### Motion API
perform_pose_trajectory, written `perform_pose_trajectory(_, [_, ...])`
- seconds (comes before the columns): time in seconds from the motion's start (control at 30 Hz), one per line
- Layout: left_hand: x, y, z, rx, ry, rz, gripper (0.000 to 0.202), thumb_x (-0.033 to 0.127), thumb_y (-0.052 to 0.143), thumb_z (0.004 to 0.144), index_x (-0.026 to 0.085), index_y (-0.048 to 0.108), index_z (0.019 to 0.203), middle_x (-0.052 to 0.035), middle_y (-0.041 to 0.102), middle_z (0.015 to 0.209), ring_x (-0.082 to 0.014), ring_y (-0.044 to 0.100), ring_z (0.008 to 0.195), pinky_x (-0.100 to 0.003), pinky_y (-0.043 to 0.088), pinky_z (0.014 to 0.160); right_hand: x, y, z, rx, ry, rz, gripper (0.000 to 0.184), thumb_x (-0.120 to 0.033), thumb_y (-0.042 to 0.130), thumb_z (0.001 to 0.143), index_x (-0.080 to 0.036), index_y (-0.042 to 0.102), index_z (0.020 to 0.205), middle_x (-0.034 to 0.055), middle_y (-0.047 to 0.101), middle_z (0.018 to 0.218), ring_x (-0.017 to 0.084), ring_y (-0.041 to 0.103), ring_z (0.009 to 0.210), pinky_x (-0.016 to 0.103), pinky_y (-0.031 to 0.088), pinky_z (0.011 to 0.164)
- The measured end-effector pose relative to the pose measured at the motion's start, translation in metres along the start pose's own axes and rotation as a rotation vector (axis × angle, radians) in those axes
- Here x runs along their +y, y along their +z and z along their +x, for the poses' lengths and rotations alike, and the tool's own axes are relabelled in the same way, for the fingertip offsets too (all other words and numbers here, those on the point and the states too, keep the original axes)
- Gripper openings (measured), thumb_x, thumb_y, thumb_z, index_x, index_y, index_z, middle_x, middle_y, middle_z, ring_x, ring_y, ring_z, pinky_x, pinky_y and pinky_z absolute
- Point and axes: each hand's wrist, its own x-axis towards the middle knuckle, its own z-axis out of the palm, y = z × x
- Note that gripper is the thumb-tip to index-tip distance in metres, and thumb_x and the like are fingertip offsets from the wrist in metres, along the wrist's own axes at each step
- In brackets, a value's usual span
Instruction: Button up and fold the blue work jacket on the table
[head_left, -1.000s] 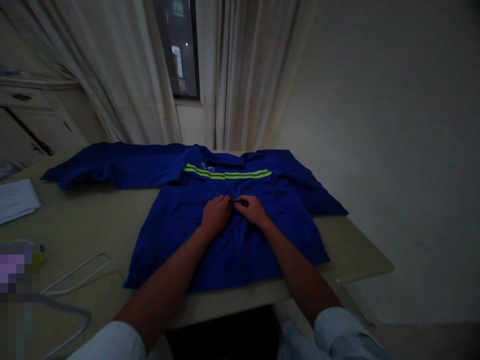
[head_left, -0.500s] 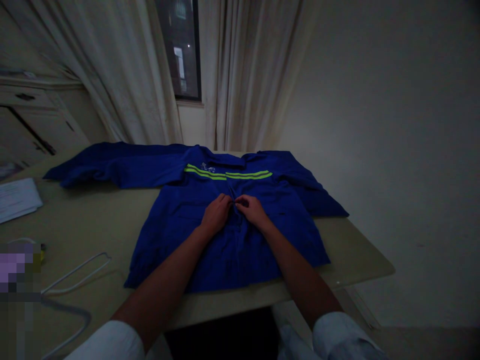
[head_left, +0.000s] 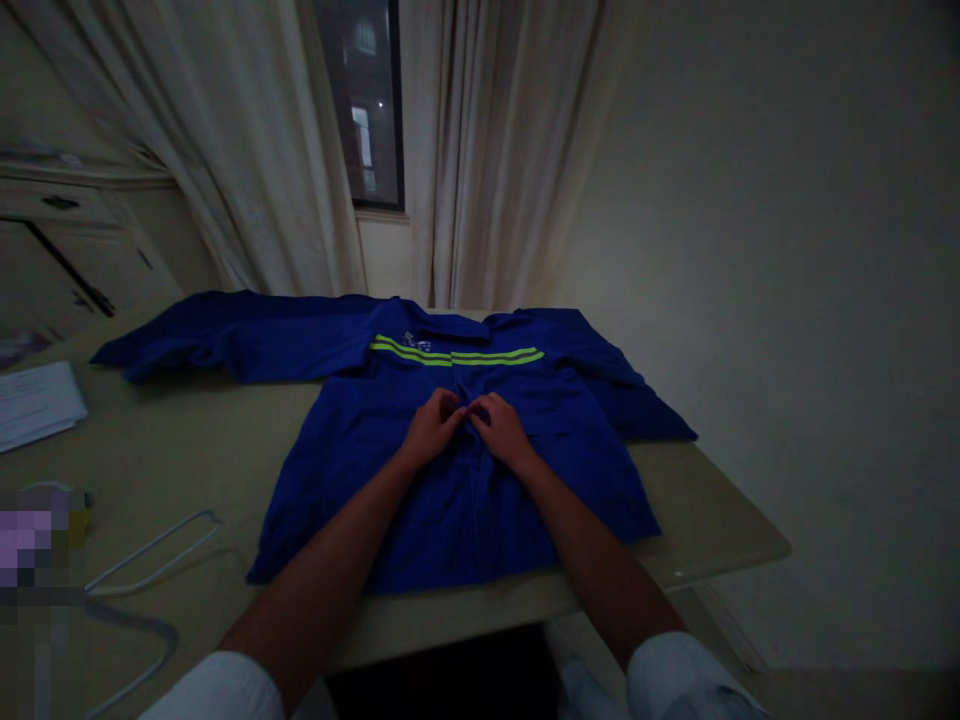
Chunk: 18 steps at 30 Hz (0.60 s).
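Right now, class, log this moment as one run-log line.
left hand: pinching blue jacket front | right hand: same spot | jacket: spread on table | hanger: lying left, untouched

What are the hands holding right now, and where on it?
Both the left hand and right hand pinch the blue jacket at its front closure, mid-chest, below the yellow stripes.

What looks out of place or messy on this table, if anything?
Nothing is spilled or torn. The blue work jacket with yellow-green stripes lies lopsided: one sleeve stretches flat across the beige table, the other sleeve bunches at its edge. The left hand and right hand meet at its front opening.
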Motion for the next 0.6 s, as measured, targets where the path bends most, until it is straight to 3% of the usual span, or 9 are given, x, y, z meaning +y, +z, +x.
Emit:
perform_pose_trajectory(0.2, [-0.007,-0.001,0.011,-0.050,-0.147,-0.255,0.030,0.029,0.078,0.076,0.020,0.059,0.098,0.0002,0.071,0.077,-0.0167,0.066,0.069,-0.027,0.048,0.065,-0.008,-0.001,-0.002,0.010,-0.007,-0.066,0.005,-0.017,0.070,0.095,-0.022,0.071,0.095,0.0027,0.065,0.093,0.018,0.062,0.084,0.029,0.046,0.079])
perform_pose_trajectory(0.37, [-0.005,-0.003,0.013,-0.040,-0.206,-0.439,0.042,0.035,0.085,0.067,0.020,0.057,0.094,0.0020,0.069,0.071,-0.0137,0.062,0.061,-0.024,0.042,0.059,-0.013,-0.004,-0.003,0.043,-0.032,-0.088,0.008,-0.017,0.067,0.095,-0.023,0.072,0.098,0.0040,0.066,0.099,0.019,0.064,0.089,0.030,0.048,0.082])
perform_pose_trajectory(0.6, [-0.004,-0.004,0.013,-0.006,-0.184,-0.413,0.042,0.042,0.085,0.068,0.020,0.061,0.094,0.0001,0.071,0.079,-0.0158,0.066,0.071,-0.027,0.048,0.068,-0.016,-0.003,-0.004,0.101,-0.058,-0.072,0.010,-0.017,0.065,0.096,-0.022,0.073,0.098,0.0056,0.066,0.104,0.020,0.065,0.090,0.031,0.050,0.083])
